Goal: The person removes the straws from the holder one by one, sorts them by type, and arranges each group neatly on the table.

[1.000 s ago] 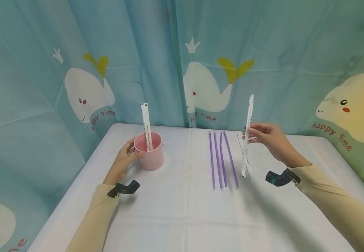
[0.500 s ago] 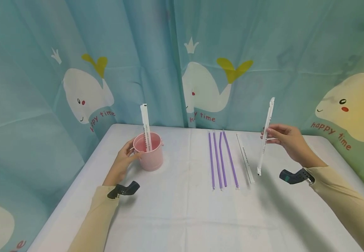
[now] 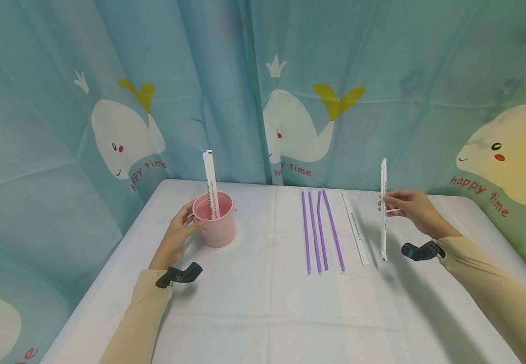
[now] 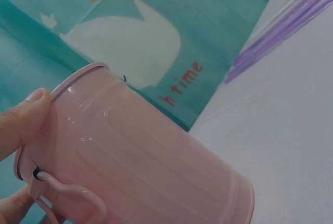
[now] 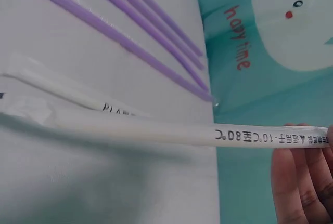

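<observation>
My left hand (image 3: 176, 234) grips the rim and side of a small pink bucket (image 3: 219, 232), its thumb at the rim near the handle (image 4: 78, 193). White paper-wrapped straws (image 3: 211, 187) stand upright in the bucket; their lower ends are hidden. On the right, my right hand (image 3: 410, 207) pinches another white wrapped straw (image 3: 383, 212) between thumb and fingers, held nearly upright above the table. Printed characters run along its wrapper in the right wrist view. Left of that hand, one more white wrapped straw (image 3: 355, 230) lies on the table.
Several purple straws (image 3: 314, 232) in clear wrappers lie side by side mid-table, left of the lying white straw. A white cloth covers the table (image 3: 245, 303). Behind it hangs a blue-green curtain (image 3: 226, 91) with whale prints.
My right hand has carried its straw rightward, away from the lying white straw, then lowered it and turned it more upright. The left hand and bucket have stayed put.
</observation>
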A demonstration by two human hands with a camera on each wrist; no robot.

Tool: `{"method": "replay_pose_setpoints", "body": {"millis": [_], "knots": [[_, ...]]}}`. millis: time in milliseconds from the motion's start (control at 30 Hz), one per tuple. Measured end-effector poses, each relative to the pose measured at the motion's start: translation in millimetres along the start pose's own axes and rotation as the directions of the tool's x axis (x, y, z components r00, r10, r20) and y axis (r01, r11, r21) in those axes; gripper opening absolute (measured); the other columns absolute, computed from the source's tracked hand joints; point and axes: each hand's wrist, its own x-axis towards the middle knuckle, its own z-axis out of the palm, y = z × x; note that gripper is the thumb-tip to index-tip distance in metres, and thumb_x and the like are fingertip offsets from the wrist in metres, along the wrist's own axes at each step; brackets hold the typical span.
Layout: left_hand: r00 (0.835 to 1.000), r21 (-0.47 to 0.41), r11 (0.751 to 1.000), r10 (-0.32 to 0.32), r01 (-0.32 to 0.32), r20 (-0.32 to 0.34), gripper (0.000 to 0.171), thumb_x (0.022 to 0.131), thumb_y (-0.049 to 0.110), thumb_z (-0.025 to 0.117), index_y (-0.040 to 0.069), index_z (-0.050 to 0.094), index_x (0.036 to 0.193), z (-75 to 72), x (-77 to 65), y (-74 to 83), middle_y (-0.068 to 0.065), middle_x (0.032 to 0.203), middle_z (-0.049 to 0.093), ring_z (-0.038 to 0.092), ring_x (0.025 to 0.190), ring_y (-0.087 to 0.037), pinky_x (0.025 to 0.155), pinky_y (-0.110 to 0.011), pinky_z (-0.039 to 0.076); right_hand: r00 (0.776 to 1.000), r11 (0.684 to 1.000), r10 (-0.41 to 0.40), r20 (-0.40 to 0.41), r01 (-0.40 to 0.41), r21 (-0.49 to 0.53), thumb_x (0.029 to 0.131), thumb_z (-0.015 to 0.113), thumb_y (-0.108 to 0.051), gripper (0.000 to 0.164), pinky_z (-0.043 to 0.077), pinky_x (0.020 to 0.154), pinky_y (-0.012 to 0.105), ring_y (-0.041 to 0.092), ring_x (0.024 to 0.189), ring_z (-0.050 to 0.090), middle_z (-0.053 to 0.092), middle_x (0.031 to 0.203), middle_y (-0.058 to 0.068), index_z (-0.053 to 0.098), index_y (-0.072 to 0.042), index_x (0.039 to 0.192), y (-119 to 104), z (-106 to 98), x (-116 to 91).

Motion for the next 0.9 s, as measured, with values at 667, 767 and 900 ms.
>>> {"method": "replay_pose_setpoints", "body": {"millis": [667, 767, 900], "knots": [[0.995, 0.029, 0.999, 0.032, -0.029, -0.093, 0.072, 0.089, 0.015, 0.063, 0.010, 0.024, 0.149, 3.9, 1.0, -8.0, -0.008, 0.156, 0.024, 0.020, 0.145, -0.025, 0.120, -0.041, 0.024, 0.995, 0.996, 0.087, 0.056, -0.086, -0.024, 0.096, 0.052, -0.015, 0.043, 0.060, 0.073, 0.021, -0.003, 0.076, 0.064, 0.066, 0.082, -0.019, 0.045, 0.021, 0.120, 25, 10, 21], [0.995, 0.039, 0.998, 0.044, -0.041, -0.091, 0.072, 0.089, 0.015, 0.064, 0.010, 0.024, 0.149, 3.6, 2.6, -11.1, -0.008, 0.156, 0.025, 0.021, 0.145, -0.025, 0.119, -0.040, 0.025, 0.990, 0.992, 0.119, 0.079, -0.115, -0.052, 0.096, 0.052, -0.013, 0.045, 0.059, 0.075, 0.021, -0.003, 0.077, 0.064, 0.067, 0.084, -0.017, 0.042, 0.022, 0.122, 28, 11, 24], [0.994, 0.048, 0.997, 0.063, -0.059, -0.087, 0.073, 0.087, 0.014, 0.066, 0.010, 0.025, 0.148, 3.7, 2.7, -11.9, -0.008, 0.155, 0.026, 0.022, 0.145, -0.024, 0.119, -0.039, 0.027, 0.984, 0.988, 0.144, 0.101, -0.137, -0.073, 0.096, 0.052, -0.011, 0.044, 0.059, 0.076, 0.021, -0.003, 0.076, 0.063, 0.068, 0.086, -0.013, 0.042, 0.022, 0.123, 31, 12, 28]]}}
